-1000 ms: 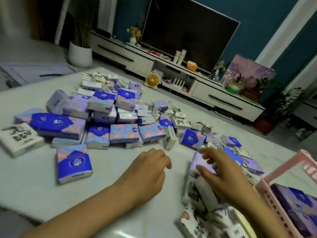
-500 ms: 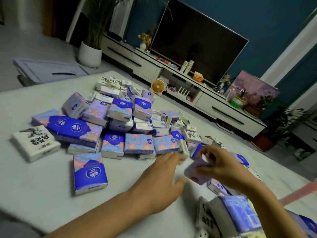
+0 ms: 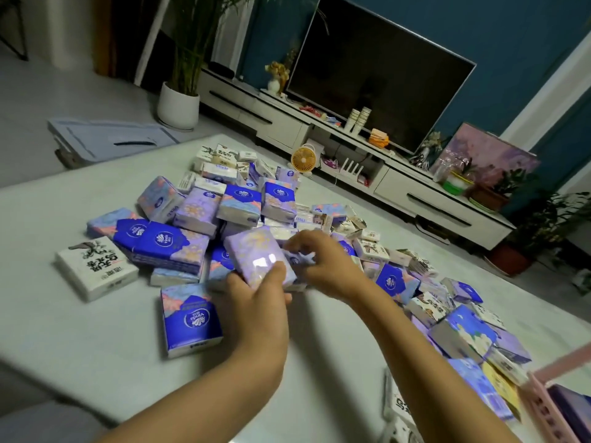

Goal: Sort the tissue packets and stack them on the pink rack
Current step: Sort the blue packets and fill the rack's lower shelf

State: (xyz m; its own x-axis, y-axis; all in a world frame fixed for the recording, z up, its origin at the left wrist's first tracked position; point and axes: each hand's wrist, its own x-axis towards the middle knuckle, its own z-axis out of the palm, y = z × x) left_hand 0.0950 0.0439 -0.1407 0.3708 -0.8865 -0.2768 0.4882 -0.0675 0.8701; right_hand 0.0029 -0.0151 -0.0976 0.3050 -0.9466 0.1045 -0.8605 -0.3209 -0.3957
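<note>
A heap of tissue packets [image 3: 236, 203], blue, lilac and white, covers the middle of the white table [image 3: 64, 330]. My left hand [image 3: 259, 302] grips a lilac flowered packet [image 3: 256, 254] from below, lifted over the heap's near edge. My right hand [image 3: 319, 263] touches the same packet's right end, fingers curled on it. A blue packet [image 3: 190, 318] lies alone just left of my left hand. The pink rack [image 3: 550, 407] shows only its corner at the bottom right, with dark packets inside.
A white packet with black lettering [image 3: 96, 266] lies at the left. More packets [image 3: 463, 334] trail toward the rack. Beyond the table stand a TV cabinet [image 3: 415, 187], a television, a small orange fan [image 3: 303, 159] and potted plants.
My right hand lifted the lilac packet from the right pile and brought it left. My left hand came up and took hold of it. The view swung left, so the rack slid toward the corner.
</note>
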